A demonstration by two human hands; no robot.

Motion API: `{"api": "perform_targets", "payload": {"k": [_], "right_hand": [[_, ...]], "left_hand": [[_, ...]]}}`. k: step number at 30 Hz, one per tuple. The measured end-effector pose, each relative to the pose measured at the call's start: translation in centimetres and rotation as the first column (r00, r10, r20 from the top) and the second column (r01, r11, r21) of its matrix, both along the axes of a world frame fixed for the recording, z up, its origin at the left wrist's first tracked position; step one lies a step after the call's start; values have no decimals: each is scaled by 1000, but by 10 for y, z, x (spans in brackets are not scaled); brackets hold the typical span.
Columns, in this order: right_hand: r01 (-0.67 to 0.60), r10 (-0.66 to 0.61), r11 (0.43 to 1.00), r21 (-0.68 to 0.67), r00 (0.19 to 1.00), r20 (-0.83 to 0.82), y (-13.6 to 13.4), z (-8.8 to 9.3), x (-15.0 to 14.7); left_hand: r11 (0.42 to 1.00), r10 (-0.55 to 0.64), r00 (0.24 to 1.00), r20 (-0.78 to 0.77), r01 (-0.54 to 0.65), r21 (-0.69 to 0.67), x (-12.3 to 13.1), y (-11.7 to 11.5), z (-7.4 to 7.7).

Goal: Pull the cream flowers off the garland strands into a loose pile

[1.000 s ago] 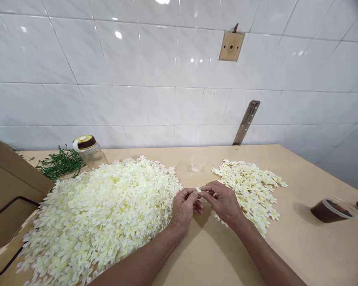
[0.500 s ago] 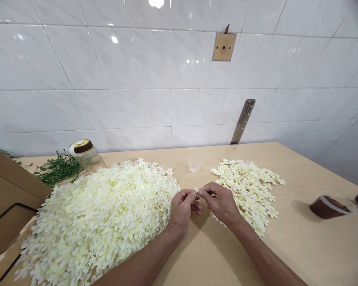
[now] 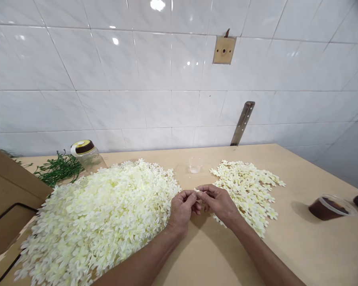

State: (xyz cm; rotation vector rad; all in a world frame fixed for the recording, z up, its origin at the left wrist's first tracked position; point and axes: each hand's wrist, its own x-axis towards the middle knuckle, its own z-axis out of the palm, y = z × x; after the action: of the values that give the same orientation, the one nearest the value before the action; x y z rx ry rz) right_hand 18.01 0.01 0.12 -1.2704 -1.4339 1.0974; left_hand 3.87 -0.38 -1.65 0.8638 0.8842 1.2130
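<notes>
My left hand (image 3: 181,206) and my right hand (image 3: 219,201) meet over the tan table (image 3: 301,246), fingertips pinched together on one small cream fabric flower (image 3: 197,190). A large heap of cream fabric flowers (image 3: 98,216) lies just left of my left hand. A smaller, flatter pile of the same flowers (image 3: 250,186) spreads out right of my right hand, partly hidden behind it.
A small clear cup (image 3: 195,164) stands behind my hands. A plastic jar with a brown lid (image 3: 86,153) and green plastic stems (image 3: 58,169) sit at the back left, a cardboard box (image 3: 8,194) at the left edge, a lidded brown tub (image 3: 328,206) at the right.
Both hands stay pinched on the flower in the same spot; only the fingers shift slightly. The camera has tilted a little.
</notes>
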Motion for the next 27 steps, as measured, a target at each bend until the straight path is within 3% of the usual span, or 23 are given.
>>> {"api": "perform_targets", "payload": {"k": [6, 10, 16, 22, 27], "right_hand": [[42, -43, 999, -13, 999, -27, 0, 1, -3], [69, -76, 996, 59, 990, 121, -1, 4, 1], [195, -256, 956, 218, 919, 299, -4, 11, 6], [26, -119, 947, 322, 955, 273, -6, 7, 0], [-60, -113, 889, 454, 932, 344, -3, 2, 2]], "left_hand": [[998, -39, 999, -25, 40, 41, 0, 0, -1], [1000, -19, 999, 31, 19, 4, 1, -1, 1], [999, 40, 998, 38, -39, -26, 2, -2, 3], [1000, 8, 1000, 22, -8, -6, 1, -2, 5], [1000, 30, 1000, 10, -30, 6, 2, 0, 3]]}}
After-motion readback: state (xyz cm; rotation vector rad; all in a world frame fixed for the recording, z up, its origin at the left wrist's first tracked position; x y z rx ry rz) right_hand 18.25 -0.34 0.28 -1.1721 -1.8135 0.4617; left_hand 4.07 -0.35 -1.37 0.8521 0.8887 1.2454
